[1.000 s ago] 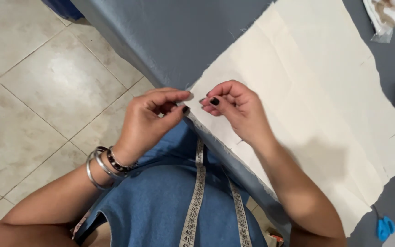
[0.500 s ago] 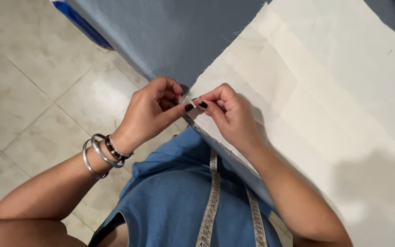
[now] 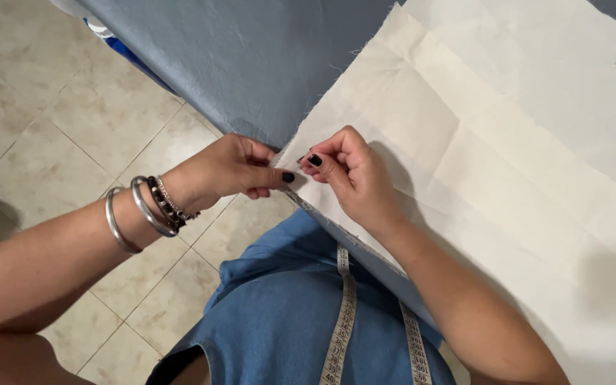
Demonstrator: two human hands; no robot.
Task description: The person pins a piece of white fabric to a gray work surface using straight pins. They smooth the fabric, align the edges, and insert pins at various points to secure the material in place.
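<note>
A large sheet of cream fabric [image 3: 507,142] lies flat on a surface draped in grey-blue cloth [image 3: 251,64]. Its near corner hangs at the table edge. My left hand [image 3: 226,171] pinches that corner between thumb and fingers. Close beside it my right hand [image 3: 347,175] pinches the same frayed edge, fingertips almost touching the left thumb. Both hands have dark-painted nails. Several bangles and a bead bracelet [image 3: 147,210] ring my left wrist.
A measuring tape [image 3: 340,321] hangs down over my blue denim top [image 3: 279,321]. Beige floor tiles [image 3: 44,128] fill the left side. A blue object [image 3: 119,46] pokes out under the grey cloth at the upper left.
The view has closed in on the fabric corner. My hands stayed together at the edge, and the items at the table's far right have dropped out of view.
</note>
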